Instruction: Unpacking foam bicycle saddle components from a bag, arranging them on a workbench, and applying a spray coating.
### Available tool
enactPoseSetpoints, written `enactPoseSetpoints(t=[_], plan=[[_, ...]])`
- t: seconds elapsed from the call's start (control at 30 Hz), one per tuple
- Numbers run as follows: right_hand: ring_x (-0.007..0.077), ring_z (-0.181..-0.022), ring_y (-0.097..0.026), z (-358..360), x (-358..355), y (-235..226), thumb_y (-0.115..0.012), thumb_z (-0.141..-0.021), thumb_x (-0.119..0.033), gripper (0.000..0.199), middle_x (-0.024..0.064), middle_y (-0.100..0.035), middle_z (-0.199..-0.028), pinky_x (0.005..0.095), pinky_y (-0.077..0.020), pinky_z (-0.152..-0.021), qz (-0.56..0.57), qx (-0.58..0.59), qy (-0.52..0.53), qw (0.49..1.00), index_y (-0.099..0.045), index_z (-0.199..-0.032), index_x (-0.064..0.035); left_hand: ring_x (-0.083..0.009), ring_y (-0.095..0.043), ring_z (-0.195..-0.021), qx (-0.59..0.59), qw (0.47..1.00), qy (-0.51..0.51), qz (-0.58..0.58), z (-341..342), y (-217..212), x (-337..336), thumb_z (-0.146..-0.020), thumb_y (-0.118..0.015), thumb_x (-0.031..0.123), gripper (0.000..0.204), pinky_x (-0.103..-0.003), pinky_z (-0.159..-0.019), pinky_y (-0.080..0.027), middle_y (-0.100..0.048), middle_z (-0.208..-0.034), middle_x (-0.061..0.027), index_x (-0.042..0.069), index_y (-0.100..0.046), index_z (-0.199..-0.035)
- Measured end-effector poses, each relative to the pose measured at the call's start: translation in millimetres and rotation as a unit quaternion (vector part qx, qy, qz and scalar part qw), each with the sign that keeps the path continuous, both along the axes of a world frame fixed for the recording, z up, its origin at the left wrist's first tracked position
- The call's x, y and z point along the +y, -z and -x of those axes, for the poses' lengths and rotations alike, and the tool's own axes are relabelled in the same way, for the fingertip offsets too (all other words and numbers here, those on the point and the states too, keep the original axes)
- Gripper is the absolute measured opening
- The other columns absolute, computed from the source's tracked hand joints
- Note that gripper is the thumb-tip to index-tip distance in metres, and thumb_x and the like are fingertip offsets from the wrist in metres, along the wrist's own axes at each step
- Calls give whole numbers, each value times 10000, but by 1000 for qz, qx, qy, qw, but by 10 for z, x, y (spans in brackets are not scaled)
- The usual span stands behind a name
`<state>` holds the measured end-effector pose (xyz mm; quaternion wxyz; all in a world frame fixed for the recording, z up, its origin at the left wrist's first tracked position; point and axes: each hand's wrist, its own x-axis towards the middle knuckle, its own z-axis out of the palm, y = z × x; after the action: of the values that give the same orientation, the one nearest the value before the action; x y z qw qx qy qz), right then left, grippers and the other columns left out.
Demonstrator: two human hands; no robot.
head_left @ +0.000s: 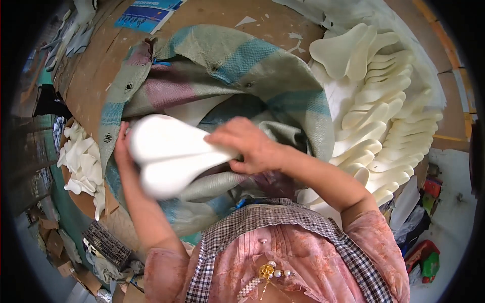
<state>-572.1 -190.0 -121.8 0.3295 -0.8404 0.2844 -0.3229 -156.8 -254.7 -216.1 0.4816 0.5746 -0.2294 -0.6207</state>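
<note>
My right hand (251, 145) pinches the narrow ends of a pair of white foam insoles (174, 142), whose broad rounded ends point left and are blurred. They are held over the mouth of a large woven sack (242, 63) with green-grey, blue and purple stripes. At the sack's left rim is my left hand (123, 144), upright beside the insoles' broad ends; its fingers are partly hidden behind them, so their grip cannot be made out. Inside the sack a pale surface and dark shadow show, mostly covered by my hands and the insoles.
Overlapping rows of cream insoles (376, 121) lie to the right on white sheeting (424, 60). A carton of white pieces (83, 159) stands at the left. A blue printed sheet (144, 16) lies on the brown board (217, 12) at the back. Red and green items (428, 260) sit lower right.
</note>
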Motion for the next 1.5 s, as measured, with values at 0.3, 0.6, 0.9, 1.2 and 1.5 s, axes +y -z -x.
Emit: enactPoseSetpoints(t=[0.3,0.6,0.9,1.2,1.5], plan=[[151,-782,-576,1832,-980,-1508,-555,-807,-188,454,91,-581,-1011,278,-494,-688,-176,-78,315,930,-455,-1230,-59,-189,-414,-1205,-237,939,-237,76,-1595,114,171,-847,-564,259,517,-357,-1006,-300,-433,-1336,-45,92,-429,-1317],[252,-829,-608,3900,-1686,-159,-608,-691,-154,163,118,-634,-818,339,-474,-723,-39,717,-167,676,-642,-812,-51,-209,-511,-1068,-295,899,-315,73,-1308,-1057,-61,-761,-667,271,443,-419,-915,-396,-565,-1165,-68,55,-572,-1135],[267,-943,-603,-209,-807,-746,-565,-799,-70,359,162,-598,-1099,332,-476,-822,-92,67,-73,991,-536,-1156,-38,-180,-577,-858,-188,963,-147,123,73,-555,373,-741,-611,84,233,-317,-732,-496,-592,-943,-72,44,-587,-969],[373,-1102,-505,-1700,-2026,814,-526,-784,-164,560,190,-509,-1211,473,-426,-912,55,291,71,952,-371,-1320,-113,-176,-601,-865,-300,897,325,20,535,51,262,-817,-585,191,257,-294,-784,-460,-645,-905,-75,67,-609,-1040],[356,-634,-603,-2453,-1563,-45,-518,-787,-167,164,185,-624,-755,442,-500,-589,195,172,-78,962,-568,-817,-13,-303,-527,-1119,-634,621,382,-258,-1382,-1104,1016,-660,-732,356,715,-360,-953,-414,-551,-1207,-184,54,-489,-1261]])
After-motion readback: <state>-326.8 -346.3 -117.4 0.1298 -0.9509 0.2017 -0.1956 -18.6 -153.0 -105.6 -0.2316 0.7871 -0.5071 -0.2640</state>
